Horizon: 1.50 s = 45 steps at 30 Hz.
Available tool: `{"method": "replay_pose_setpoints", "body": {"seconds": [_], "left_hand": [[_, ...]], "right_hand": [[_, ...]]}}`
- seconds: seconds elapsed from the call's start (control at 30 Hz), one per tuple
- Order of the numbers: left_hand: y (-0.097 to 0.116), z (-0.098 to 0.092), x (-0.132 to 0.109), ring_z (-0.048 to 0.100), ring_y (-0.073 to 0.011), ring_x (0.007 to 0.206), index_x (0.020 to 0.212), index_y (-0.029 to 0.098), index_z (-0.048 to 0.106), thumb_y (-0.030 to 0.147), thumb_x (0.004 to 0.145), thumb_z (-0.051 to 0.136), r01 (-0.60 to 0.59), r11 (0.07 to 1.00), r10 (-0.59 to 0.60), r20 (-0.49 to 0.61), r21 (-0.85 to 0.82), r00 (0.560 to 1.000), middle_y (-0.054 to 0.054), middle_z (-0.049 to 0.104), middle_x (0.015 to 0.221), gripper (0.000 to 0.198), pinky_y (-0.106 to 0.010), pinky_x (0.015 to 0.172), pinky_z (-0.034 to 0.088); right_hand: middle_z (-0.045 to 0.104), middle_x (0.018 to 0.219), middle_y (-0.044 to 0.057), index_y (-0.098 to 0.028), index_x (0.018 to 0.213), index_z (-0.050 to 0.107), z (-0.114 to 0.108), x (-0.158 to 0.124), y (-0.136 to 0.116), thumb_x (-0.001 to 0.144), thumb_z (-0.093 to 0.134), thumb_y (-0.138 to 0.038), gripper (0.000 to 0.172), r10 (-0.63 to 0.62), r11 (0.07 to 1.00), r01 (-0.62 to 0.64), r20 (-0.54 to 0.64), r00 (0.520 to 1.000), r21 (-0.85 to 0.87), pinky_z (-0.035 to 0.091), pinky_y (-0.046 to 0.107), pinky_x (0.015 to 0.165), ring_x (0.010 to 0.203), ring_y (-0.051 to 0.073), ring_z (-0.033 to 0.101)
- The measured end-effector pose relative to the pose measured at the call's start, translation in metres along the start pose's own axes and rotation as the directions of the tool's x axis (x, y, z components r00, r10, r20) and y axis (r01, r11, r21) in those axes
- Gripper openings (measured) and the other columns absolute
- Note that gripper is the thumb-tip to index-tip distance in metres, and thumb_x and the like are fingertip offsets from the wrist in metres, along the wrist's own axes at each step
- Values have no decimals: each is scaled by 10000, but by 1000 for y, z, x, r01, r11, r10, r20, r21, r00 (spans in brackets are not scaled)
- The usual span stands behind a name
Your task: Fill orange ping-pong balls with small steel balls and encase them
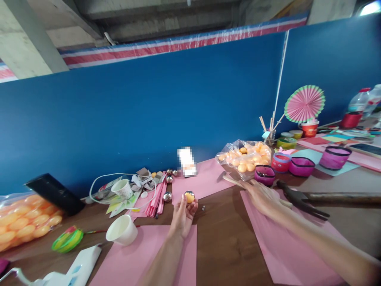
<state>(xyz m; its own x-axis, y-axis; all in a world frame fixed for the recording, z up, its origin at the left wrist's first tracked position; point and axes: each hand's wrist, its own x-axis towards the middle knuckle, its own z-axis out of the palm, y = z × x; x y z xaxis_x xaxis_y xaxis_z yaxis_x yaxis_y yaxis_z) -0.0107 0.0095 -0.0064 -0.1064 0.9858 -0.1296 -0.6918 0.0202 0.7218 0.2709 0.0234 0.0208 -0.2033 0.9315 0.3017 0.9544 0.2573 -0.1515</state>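
In my left hand (183, 216) is a small orange ball (189, 197), with a shiny silver layer over its top part. The fingers cup it from below, above the brown table beside a pink sheet (160, 254). My right hand (262, 194) is closed on a slim wooden-handled tool (233, 180) with a flat greyish tip pointing left; its kind is hard to make out. The hand rests over another pink sheet (285, 242), close to a hammer (300, 198). Silver mirrored balls (167, 196) stand left of the held ball. A tiny silvery piece (203, 207) lies on the table.
A clear bag of orange balls (247, 157) lies behind my right hand, near magenta fabric cups (264, 174). To the left are a white paper cup (122, 230), a green ring-shaped item (68, 239), a white power strip (83, 264) and a black box (55, 194). A blue partition (149, 111) stands behind.
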Motion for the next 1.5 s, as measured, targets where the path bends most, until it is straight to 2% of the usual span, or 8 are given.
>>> {"method": "replay_pose_setpoints", "body": {"seconds": [0.3,0.43,0.5,0.77,0.93,1.17,1.3,1.5], "left_hand": [[0,2,2,650,-129,667,767,90,630,295,772,572,15,1000,-16,-53,-21,998,-69,661,674,213,-197,608,542],[1,5,0,644,-117,640,779,89,623,299,767,578,19,1000,-21,-58,-25,998,-77,664,702,215,-188,601,537],[1,6,-1,642,-114,636,777,92,621,301,760,587,20,999,-21,-56,-28,998,-72,662,696,212,-183,597,535],[0,2,1,636,-112,631,790,94,617,326,745,602,17,1000,-17,-6,-21,1000,-74,665,705,236,-197,615,536],[0,1,2,635,-113,630,785,95,620,334,733,614,40,999,-40,-24,-26,999,-71,662,693,245,-196,608,533],[1,3,1,633,-102,656,904,152,631,281,705,655,18,1000,-18,-15,3,1000,-28,659,736,238,-196,631,522],[2,9,-4,628,-99,716,1108,215,568,212,692,669,0,998,-1,17,68,1000,-20,657,821,427,-200,680,502],[-2,7,-4,619,-122,818,1152,238,546,183,673,680,12,986,-22,59,167,998,-26,643,914,501,-255,794,470]], "right_hand": [[545,1041,71,-281,1215,466,10,15,0,792,424,-108,459,0,1000,0,49,999,-10,376,275,686,916,211,533],[563,1066,59,-236,1121,536,6,22,-37,812,429,-161,335,-208,968,212,-46,977,135,379,289,808,969,205,517],[611,923,46,-214,967,607,8,23,-62,813,439,-168,232,-301,932,290,21,953,216,393,264,759,857,180,554],[641,834,40,-218,890,645,21,31,-112,791,479,-147,206,-429,850,341,152,891,400,386,218,690,789,162,579],[638,837,34,-227,827,655,28,34,-109,794,477,-159,193,-420,845,321,160,893,427,383,221,685,786,161,575],[633,788,31,-191,815,596,50,33,-103,787,450,-148,155,-333,801,277,11,943,531,400,238,676,728,155,578],[623,745,21,-187,801,559,53,34,-102,773,462,-147,109,-267,714,228,-44,963,662,416,243,641,682,157,577],[625,776,22,-187,789,542,52,34,-101,807,463,-189,81,-185,543,165,-75,980,823,440,245,672,714,149,581]]}}
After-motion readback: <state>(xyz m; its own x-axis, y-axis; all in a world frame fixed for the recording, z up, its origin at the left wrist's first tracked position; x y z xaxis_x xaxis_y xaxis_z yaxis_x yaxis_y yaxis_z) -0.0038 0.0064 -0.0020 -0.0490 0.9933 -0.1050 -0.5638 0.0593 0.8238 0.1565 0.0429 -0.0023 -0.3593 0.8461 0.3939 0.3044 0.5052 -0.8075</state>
